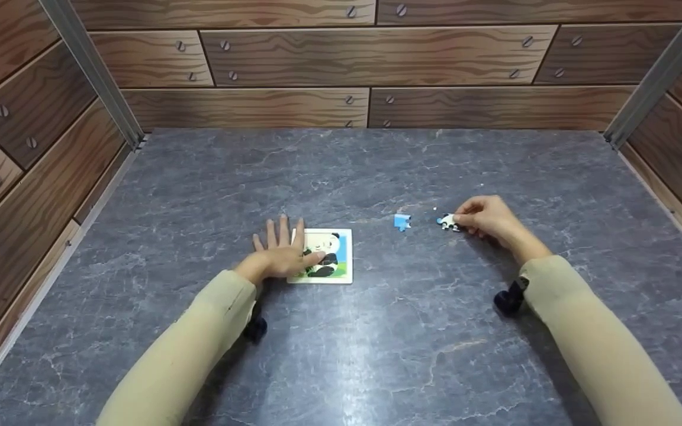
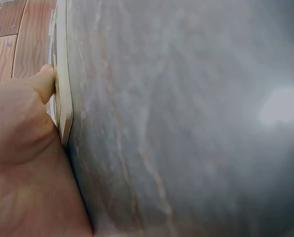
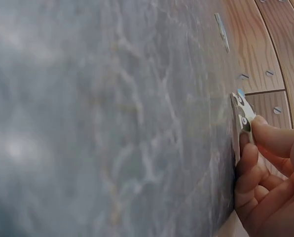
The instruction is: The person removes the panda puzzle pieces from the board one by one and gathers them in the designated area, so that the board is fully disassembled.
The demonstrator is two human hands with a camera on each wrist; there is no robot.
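Note:
A square panda jigsaw puzzle in a pale frame (image 1: 349, 257) lies flat on the table. My left hand (image 1: 282, 257) rests across its left part with fingers spread, and the thumb lies over the panda picture. In the left wrist view, the thumb (image 2: 46, 81) touches the board beside its pale edge (image 2: 63, 89). Off to the right, my right hand (image 1: 492, 220) pinches a white, black and blue puzzle piece (image 1: 448, 222) between thumb and fingers, close to the tabletop. Eye markings show on that piece in the right wrist view. A loose blue piece (image 1: 402, 222) lies between the puzzle and the right hand.
The grey marbled table (image 1: 376, 331) is bounded by wood-patterned panels (image 1: 370, 56) at the back and both sides. Metal posts (image 1: 104, 89) stand at the back corners. A tiny white speck (image 1: 434, 208) lies near the held piece.

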